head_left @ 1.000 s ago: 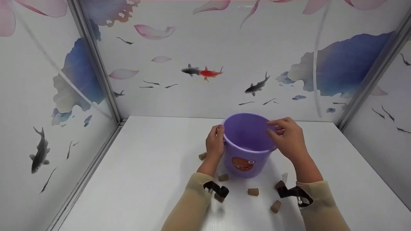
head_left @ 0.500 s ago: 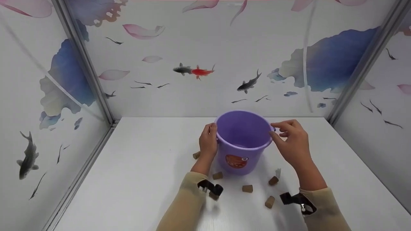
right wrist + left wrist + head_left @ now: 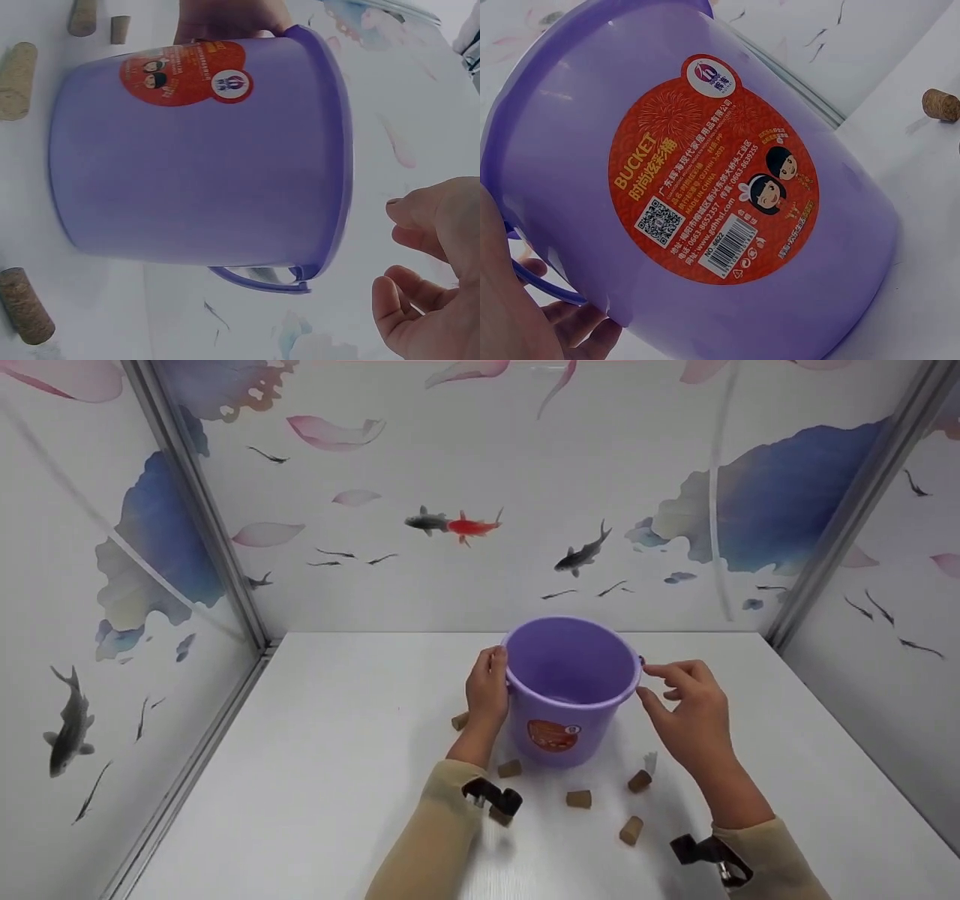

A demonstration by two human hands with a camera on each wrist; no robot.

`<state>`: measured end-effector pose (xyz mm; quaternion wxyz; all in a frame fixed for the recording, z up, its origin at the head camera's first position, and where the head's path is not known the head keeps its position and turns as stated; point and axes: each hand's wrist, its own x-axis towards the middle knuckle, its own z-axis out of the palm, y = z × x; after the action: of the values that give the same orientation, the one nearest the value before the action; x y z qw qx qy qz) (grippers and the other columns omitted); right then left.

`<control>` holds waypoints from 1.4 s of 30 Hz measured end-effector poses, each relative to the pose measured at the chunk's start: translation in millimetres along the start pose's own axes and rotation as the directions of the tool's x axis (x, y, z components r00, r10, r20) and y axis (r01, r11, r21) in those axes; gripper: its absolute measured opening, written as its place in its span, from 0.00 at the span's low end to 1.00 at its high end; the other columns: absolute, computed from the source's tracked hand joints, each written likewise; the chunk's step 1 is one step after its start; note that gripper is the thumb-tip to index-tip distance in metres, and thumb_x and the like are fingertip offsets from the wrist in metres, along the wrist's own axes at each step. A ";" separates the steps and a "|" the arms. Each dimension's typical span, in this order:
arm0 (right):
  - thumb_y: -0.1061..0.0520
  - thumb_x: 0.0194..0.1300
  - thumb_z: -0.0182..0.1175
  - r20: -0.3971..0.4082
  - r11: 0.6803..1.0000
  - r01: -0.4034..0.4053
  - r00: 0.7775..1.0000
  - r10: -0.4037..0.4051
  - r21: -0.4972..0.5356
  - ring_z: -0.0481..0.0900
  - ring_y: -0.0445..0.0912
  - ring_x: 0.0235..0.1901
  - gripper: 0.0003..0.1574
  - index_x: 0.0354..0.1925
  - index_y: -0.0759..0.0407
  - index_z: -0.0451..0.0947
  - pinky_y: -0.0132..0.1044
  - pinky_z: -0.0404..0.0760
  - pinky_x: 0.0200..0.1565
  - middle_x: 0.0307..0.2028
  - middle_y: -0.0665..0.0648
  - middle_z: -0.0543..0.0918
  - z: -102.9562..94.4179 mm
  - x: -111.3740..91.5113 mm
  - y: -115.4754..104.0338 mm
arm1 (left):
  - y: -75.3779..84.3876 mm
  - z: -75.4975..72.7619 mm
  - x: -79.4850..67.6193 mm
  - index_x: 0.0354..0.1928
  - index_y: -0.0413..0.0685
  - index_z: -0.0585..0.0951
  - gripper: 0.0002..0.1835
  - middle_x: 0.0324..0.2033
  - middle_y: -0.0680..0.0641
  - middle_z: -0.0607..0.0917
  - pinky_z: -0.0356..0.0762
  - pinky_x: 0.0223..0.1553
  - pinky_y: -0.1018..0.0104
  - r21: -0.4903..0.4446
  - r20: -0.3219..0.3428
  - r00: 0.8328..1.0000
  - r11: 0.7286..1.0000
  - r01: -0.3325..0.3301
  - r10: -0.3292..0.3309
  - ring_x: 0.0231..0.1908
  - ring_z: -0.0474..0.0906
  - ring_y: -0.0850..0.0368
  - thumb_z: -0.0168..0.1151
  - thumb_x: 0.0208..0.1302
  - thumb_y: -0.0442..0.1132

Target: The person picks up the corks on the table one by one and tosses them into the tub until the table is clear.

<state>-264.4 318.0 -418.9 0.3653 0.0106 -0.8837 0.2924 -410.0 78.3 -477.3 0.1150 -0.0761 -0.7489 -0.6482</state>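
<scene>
A purple bucket (image 3: 559,727) with a red round label (image 3: 712,180) stands upright on the white table. My left hand (image 3: 487,686) grips its left side at the rim, and in the left wrist view those fingers reach around by the bucket's purple handle (image 3: 544,285). Beside the right rim hovers my right hand (image 3: 690,709), fingers loosely bent and thumb apart from the index finger. Nothing lies between those fingers in the right wrist view, where a gap separates the hand (image 3: 435,262) from the bucket (image 3: 202,165). The bucket's inside looks bare where it shows.
Several corks lie around the bucket, among them one in front (image 3: 578,799), one nearer me (image 3: 631,830) and one at the right (image 3: 640,781). A small translucent piece (image 3: 650,763) lies behind that right cork. Printed white panels (image 3: 450,450) enclose the table's back and sides.
My right hand has moved from over the bucket's opening to outside its right rim. My left hand keeps its hold. The head view has shifted slightly.
</scene>
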 end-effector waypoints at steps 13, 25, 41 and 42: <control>0.66 0.62 0.75 0.009 0.999 0.006 1.000 -0.005 -0.049 0.83 0.54 0.45 0.17 0.50 0.58 0.89 0.54 0.88 0.45 0.46 0.62 0.80 10.8 -25.6 20.2 | -2.3 -1.1 -0.6 0.62 0.47 0.83 0.25 0.59 0.42 0.87 0.81 0.60 0.47 -0.015 -0.007 1.000 1.000 -0.002 0.002 0.59 0.83 0.46 0.47 0.83 0.56; 0.66 0.63 0.75 0.088 0.998 -0.039 0.995 0.044 -0.059 0.81 0.52 0.44 0.17 0.51 0.56 0.90 0.55 0.88 0.47 0.45 0.60 0.80 13.4 -38.7 31.7 | -1.3 -0.9 -0.1 0.62 0.48 0.83 0.25 0.60 0.44 0.87 0.79 0.63 0.46 -0.009 -0.012 1.000 1.000 0.014 -0.014 0.62 0.82 0.46 0.47 0.82 0.56; 0.65 0.64 0.74 0.222 0.996 -0.067 0.972 0.079 -0.060 0.84 0.55 0.46 0.13 0.48 0.56 0.90 0.53 0.87 0.49 0.46 0.59 0.81 24.2 -47.6 49.3 | 1.2 0.5 0.5 0.61 0.47 0.83 0.25 0.59 0.42 0.88 0.79 0.63 0.44 0.014 -0.018 1.000 1.000 -0.012 0.012 0.62 0.83 0.43 0.46 0.82 0.56; 0.64 0.64 0.74 0.235 0.996 -0.076 0.968 0.087 -0.056 0.84 0.56 0.46 0.13 0.48 0.55 0.90 0.54 0.87 0.49 0.46 0.59 0.81 24.2 -47.9 50.2 | 1.1 0.6 0.6 0.61 0.47 0.83 0.25 0.59 0.42 0.88 0.79 0.63 0.44 0.015 -0.019 1.000 1.000 -0.011 0.012 0.62 0.83 0.42 0.46 0.82 0.56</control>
<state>-256.4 337.5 -489.3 0.2447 0.0008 -0.9274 0.2831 -410.4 79.0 -476.1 0.1265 -0.0733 -0.7522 -0.6425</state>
